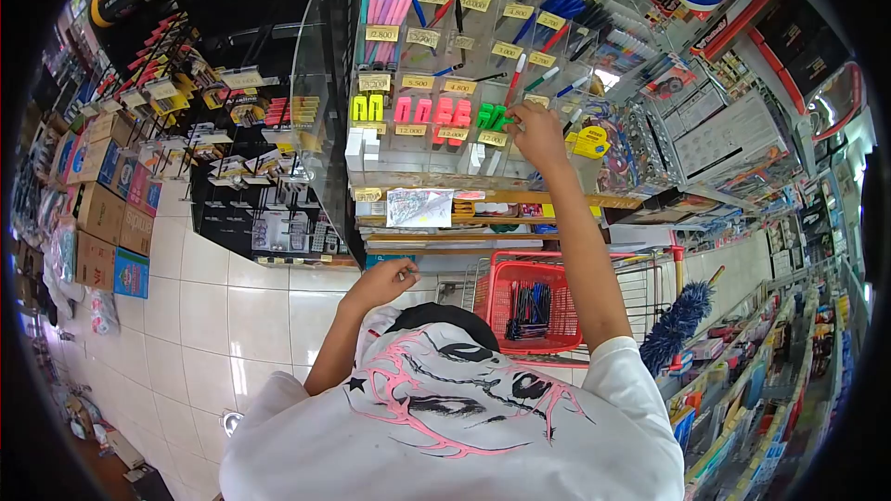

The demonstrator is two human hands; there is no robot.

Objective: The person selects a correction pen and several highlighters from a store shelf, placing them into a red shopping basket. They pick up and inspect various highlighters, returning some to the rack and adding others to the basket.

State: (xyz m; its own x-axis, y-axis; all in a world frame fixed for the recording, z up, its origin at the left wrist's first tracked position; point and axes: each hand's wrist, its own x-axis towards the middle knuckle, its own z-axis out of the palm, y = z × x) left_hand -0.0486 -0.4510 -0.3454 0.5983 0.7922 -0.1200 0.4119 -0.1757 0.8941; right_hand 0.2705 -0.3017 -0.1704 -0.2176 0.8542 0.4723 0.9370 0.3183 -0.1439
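My right hand (pixel 538 134) reaches up to the clear display rack (pixel 436 167), at a compartment just right of the green highlighters (pixel 491 117). Its fingers are bent together there, and what they pinch, if anything, is hidden. Pink highlighters (pixel 413 110), red-pink highlighters (pixel 451 115) and yellow highlighters (pixel 368 108) fill the compartments farther left. White box-shaped items (pixel 483 158) stand in the row below. Low in front of the rack, my left hand (pixel 385 282) hangs with loosely bent fingers slightly apart, holding nothing.
A red basket (pixel 484 301) with several dark pens (pixel 529 308) sits in a wire cart (pixel 640 283) below my right arm. A blue duster (pixel 677 325) sticks up at the cart's right. Hanging-goods racks (pixel 269 176) stand left, cardboard boxes (pixel 100 213) beyond, and stocked shelves (pixel 770 380) right.
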